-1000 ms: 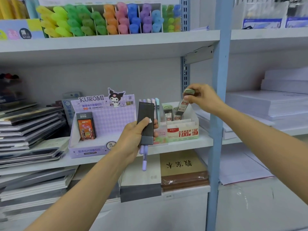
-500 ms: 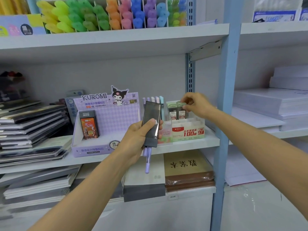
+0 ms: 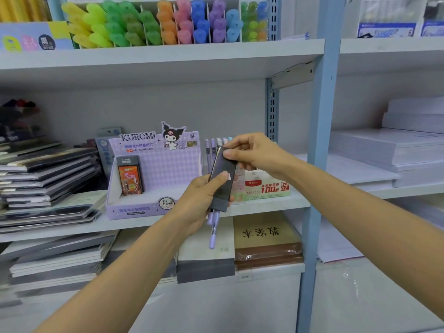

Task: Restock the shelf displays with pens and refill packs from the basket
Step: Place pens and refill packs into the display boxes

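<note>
**Left hand** (image 3: 201, 200): grips a dark pack (image 3: 222, 179) upright, thumb across its face, with lilac pens (image 3: 213, 234) clamped beneath it and hanging below the palm.

**Right hand** (image 3: 254, 152): a second ago it was lowering a lead tube into the red-and-white refill box (image 3: 266, 187). Now it has left that box and pinches the dark pack's top edge. Judged from this, the tube is stocked and this pack is next.

**Position:** pack and pens are held in front of the middle shelf (image 3: 264, 205), not yet placed.

**Refill box:** contents hidden behind the right hand.

**Just left of it:** pastel pens (image 3: 212, 147) standing upright.

**Kuromi display box** (image 3: 153, 179): one orange-faced pack (image 3: 129, 176) at its left, the rest bare — likely room for more.

**Upper shelf:** divided tray of coloured highlighters (image 3: 168, 22).

**Basket:** not in view.
</note>
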Tool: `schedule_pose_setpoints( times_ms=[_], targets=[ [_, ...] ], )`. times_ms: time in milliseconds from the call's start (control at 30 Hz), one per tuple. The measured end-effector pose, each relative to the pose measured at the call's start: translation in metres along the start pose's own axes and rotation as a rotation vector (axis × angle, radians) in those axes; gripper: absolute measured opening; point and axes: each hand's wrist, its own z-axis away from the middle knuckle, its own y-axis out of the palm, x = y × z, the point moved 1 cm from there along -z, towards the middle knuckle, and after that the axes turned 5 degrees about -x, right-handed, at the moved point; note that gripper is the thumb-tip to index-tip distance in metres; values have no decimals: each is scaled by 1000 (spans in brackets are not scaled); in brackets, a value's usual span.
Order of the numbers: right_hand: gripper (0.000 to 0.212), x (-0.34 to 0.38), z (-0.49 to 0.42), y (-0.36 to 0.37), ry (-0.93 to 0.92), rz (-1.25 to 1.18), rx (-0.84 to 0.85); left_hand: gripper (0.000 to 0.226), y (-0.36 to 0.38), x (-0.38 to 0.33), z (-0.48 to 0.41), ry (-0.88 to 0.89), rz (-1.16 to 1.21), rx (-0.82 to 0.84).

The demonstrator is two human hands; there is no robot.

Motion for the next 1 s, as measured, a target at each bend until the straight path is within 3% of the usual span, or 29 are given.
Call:
schedule_pose_setpoints(
  times_ms=[167,400,533,600,700,800,900,1000],
  targets=[
    [22,-1,5,-6,4,-157,-129,21,-19,-4,4,-4,31,-121],
    [20,-10,16,8,53,-195,147,9,-47,-10,15,68,93,-299],
    [47,-10,19,36,-153,118,146,18,-64,-16,21,36,134,-415],
    [42,-9,18,49,-231,233,83,21,-71,-20,24,22,132,-449],
    [19,-5,15,64,-244,117,26,42,-82,-24,32,37,191,-423],
    [16,-2,13,80,-255,128,17,72,-93,-26,41,42,180,-405],
    [8,-1,11,96,-164,-90,4,45,-104,-25,46,69,35,-453],
    [19,0,10,112,-63,-229,95,19,-114,-20,48,135,-1,-471]
  ],
)
